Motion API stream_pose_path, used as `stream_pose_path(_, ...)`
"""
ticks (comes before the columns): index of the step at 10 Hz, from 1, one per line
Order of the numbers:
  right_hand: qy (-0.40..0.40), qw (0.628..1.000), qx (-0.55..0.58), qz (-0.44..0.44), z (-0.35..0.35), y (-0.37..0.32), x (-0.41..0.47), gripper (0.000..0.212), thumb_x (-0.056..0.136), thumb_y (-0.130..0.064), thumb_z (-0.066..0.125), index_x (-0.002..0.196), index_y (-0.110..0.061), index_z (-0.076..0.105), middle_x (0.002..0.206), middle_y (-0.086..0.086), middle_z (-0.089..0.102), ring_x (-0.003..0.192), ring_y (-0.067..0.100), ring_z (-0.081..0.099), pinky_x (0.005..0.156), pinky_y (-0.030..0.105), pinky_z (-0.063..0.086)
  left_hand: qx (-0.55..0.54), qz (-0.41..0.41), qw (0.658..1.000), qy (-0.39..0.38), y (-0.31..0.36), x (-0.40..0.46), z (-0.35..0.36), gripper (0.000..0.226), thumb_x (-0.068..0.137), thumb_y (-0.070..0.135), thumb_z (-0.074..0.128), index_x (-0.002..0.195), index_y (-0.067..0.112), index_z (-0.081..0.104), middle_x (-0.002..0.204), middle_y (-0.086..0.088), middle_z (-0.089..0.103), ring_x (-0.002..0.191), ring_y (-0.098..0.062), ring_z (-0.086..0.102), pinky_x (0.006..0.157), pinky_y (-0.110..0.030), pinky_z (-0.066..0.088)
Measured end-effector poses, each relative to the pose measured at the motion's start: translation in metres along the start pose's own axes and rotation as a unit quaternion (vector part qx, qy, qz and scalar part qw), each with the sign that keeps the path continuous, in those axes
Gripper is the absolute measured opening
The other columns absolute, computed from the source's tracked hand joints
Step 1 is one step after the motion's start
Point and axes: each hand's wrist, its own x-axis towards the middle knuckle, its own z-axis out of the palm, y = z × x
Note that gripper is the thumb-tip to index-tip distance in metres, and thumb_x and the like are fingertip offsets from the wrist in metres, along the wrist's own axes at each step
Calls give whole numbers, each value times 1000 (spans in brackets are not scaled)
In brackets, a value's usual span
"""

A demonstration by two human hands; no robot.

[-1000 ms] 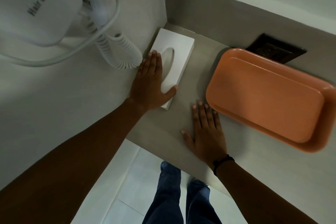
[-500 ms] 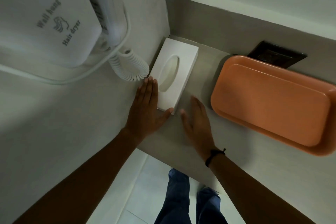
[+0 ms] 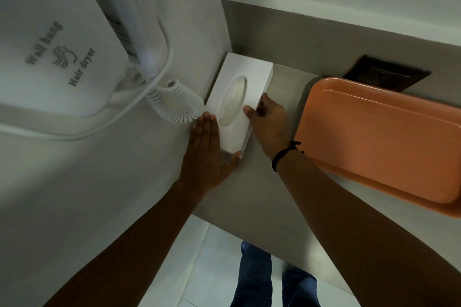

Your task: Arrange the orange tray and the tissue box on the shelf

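Right hand (image 3: pixel 268 123) had moved off the shelf (image 3: pixel 262 197) onto the tissue box (image 3: pixel 237 102), thumb on top, fingers apparently curled against its side. Left hand (image 3: pixel 208 154), flat with fingers together, braced the opposite edge, likely squaring it. Box: white, oval opening, corner-set. Orange tray (image 3: pixel 379 137): beyond right wrist.
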Motion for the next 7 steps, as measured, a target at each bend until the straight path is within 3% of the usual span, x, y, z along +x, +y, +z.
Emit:
stream_pose_path(6, 4, 1000, -23, 17, 7, -13, 20, 36, 101, -19, 74, 126, 5, 65, 122, 26, 76, 115, 39, 73, 104, 53, 61, -9, -4, 999, -43, 0, 27, -8, 107, 98, 70, 38, 170, -5, 12, 179, -26, 15, 167, -41, 14, 135, -49, 13)
stream_pose_path(7, -15, 1000, -3, 10, -5, -13, 14, 43, 103, -26, 73, 136, -1, 66, 126, 21, 77, 120, 35, 73, 109, 49, 60, -29, -1, 999, -41, 8, 24, -10, 103, 101, 66, 36, 170, -5, 7, 180, -25, 8, 169, -39, 7, 138, -52, 12)
